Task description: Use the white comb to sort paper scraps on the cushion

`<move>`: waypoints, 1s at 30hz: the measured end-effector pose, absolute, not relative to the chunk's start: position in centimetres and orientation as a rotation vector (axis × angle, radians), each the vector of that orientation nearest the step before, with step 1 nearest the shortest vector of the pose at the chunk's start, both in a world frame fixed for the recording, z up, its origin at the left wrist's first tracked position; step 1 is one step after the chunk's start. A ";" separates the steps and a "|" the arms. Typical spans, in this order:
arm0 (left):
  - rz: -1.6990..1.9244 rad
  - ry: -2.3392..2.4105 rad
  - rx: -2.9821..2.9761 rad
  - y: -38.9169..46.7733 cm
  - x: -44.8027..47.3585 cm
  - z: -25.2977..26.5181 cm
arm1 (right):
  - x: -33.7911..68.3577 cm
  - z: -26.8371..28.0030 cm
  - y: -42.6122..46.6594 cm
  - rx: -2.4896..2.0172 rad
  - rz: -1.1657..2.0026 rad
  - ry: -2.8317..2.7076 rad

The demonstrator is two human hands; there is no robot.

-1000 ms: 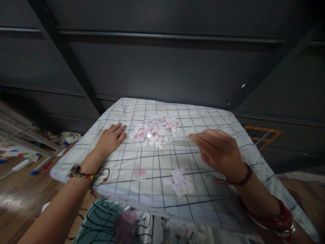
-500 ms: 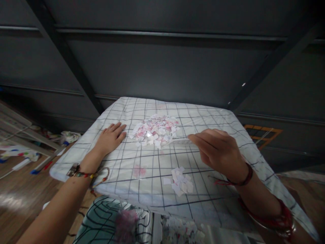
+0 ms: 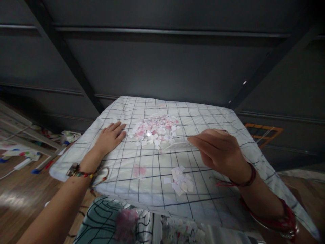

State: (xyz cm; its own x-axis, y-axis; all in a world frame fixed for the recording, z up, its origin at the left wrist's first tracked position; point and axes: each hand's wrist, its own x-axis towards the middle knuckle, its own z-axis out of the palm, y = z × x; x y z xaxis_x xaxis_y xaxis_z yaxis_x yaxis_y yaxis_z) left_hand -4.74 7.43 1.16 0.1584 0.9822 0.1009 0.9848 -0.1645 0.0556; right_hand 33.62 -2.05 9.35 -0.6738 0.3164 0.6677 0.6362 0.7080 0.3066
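Observation:
My left hand (image 3: 110,138) lies flat on the checked cloth, fingers stretched out, just left of a wide heap of small white and pink paper pieces (image 3: 154,130). On the right, my right hand (image 3: 218,149) is closed in a pinch around slender pale tweezers (image 3: 176,145). Their tips point left, at the heap's near right edge; whether anything is between them is too blurred to tell. A smaller pile of whitish pieces (image 3: 182,181) lies nearer me, below the tweezers. A pink stain (image 3: 139,171) shows on the cloth to its left.
The white checked cloth (image 3: 203,117) covers a table against a dark panelled wall (image 3: 162,64). At the near edge are a container of small scraps (image 3: 182,232) and a green patterned fabric (image 3: 101,217). A white frame (image 3: 27,132) stands at left.
The tweezers' tips have shifted slightly left and down, and they show more clearly. My left hand stays flat in place; both piles look the same.

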 end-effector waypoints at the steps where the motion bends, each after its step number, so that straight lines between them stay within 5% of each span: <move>1: -0.172 -2.012 -2.374 7.4 -4.7 1.3 | 33.5 9.4 -2.1 -0.716 -0.710 -2.317; 30: -0.154 -1.992 -2.367 7.4 -4.7 1.3 | 32.4 9.0 -1.8 -0.727 -0.844 -2.229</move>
